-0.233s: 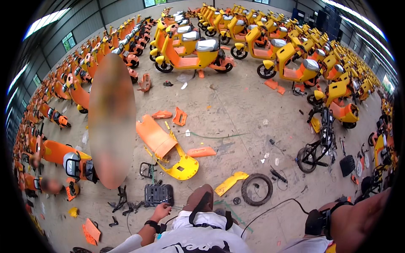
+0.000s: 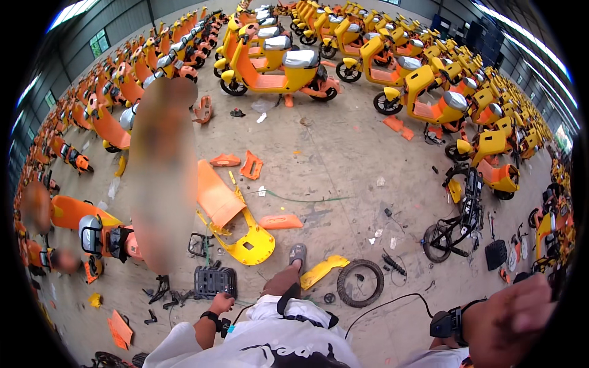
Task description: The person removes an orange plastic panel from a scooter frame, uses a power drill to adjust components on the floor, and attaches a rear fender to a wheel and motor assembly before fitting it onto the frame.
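- Right hand (image 2: pixel 512 316): raised at your far right, fingers curled, blurred. Can't tell if it's clamped on anything.
- Wrist device (image 2: pixel 443 324): black, boxy, strapped behind that hand. Thin smooth black cable (image 2: pixel 392 299) arcs from it back toward your body. Slack loop could snag if you turn or step through it.
- Left hand (image 2: pixel 222 303): low in front, fingers loosely curled, nothing seen in it. Can't tell if the tips are together or apart.
- Black rack (image 2: pixel 215 282): on the floor (image 2: pixel 331 159), just beyond your left hand; contact can't be told. Slatted, rounded corners, stiff-looking. Slats could pinch fingers on a careless one-corner grab.
- Shoe (image 2: pixel 298 253): grey, near the yellow panel (image 2: pixel 322 270). Panel is curved, smooth, probably plastic; a misplaced step could crack it or make you skid.
- Tyre (image 2: pixel 342 285): black ring, treaded rubber, lying flat just beside the panel's right end. Trip risk if you back up or sidestep blind.
- Body shell (image 2: pixel 218 196): ahead-left, broad orange sheet with a hollow yellow loop (image 2: pixel 261 248) at its near end. Thin edges would likely scuff or split if dragged over rough concrete.
- Bare frame (image 2: pixel 463 211): off right, black tubes plus wheel. Support unclear; a knock could tip it.
- Scooters (image 2: pixel 294 80): far rows, glossy yellow-orange, silvery seats. Packed tight, so one bump could topple neighbours.
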`<state>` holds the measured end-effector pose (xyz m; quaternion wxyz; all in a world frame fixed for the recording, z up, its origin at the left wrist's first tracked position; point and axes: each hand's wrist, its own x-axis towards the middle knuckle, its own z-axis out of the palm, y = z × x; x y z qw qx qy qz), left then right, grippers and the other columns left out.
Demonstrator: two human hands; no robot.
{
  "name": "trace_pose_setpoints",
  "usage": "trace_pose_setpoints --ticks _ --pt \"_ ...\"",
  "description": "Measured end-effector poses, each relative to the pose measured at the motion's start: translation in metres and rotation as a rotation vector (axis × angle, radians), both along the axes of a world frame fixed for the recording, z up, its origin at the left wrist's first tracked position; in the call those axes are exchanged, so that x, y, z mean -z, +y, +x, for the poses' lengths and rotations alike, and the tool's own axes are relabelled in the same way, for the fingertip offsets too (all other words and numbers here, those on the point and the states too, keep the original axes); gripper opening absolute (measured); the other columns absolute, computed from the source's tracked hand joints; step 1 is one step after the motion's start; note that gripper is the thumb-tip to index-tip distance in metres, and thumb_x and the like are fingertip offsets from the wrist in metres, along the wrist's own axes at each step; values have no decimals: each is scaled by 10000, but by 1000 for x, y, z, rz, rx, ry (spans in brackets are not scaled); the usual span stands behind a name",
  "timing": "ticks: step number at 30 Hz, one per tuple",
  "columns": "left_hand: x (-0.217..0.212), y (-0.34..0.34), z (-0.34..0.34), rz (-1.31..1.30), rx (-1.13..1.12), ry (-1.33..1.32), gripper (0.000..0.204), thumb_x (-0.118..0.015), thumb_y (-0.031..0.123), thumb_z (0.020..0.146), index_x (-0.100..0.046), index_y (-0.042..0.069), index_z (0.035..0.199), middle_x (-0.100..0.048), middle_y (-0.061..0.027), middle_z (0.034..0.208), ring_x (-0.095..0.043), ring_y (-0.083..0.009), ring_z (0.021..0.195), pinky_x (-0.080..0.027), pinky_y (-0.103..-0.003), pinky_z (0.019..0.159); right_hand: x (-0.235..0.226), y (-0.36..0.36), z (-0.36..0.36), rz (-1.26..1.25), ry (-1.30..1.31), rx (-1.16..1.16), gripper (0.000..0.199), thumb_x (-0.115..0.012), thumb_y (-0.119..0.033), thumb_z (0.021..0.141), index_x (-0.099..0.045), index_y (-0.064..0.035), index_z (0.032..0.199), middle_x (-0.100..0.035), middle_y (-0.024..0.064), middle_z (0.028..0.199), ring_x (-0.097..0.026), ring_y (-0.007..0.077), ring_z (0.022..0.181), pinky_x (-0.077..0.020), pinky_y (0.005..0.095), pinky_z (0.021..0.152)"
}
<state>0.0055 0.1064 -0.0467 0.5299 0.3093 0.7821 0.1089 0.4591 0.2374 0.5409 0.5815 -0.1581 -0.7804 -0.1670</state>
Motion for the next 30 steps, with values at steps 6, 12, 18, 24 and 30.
trace_pose_setpoints --ticks 6,12,18,24,30 --pt "34 75 -22 -187 -248 -38 264 -558 130 823 -653 -45 996 -671 -147 785 -666 -247 586 -546 -350 498 85 182 -4 -398 -140 2 299 -629 -2 640 -692 -55 928 -557 18 570 -458 138 423 -343 280 425" --pt "45 205 18 23 -249 -194 293 -591 124 831 -617 -69 1050 -677 -177 792 -646 -230 533 -523 -317 469 221 312 25 -1434 179 384 177 -619 -70 866 -692 1 1011 -625 -3 698 -512 31 613 -402 199 547" --pt "36 337 -5 136 -450 -224 354 -579 138 852 -551 -71 1135 -673 -186 797 -664 -246 566 -531 -315 492 392 370 73 -1882 205 344 224 -622 -144 884 -683 7 1037 -650 19 716 -517 60 547 -430 229 515" --pt "19 391 -6 87 -614 -147 289 -564 101 852 -555 -66 1088 -663 -195 788 -654 -269 553 -528 -329 473 541 407 134 -2268 621 545 206 -601 -182 868 -682 -10 947 -622 43 659 -518 109 452 -358 243 370" --pt "31 410 35 -145 -775 -97 245 -554 83 838 -601 -56 1035 -671 -172 779 -667 -264 573 -544 -349 477 589 496 170 -2400 66 765 215 -635 -194 819 -703 4 869 -676 111 685 -574 137 459 -428 287 398"
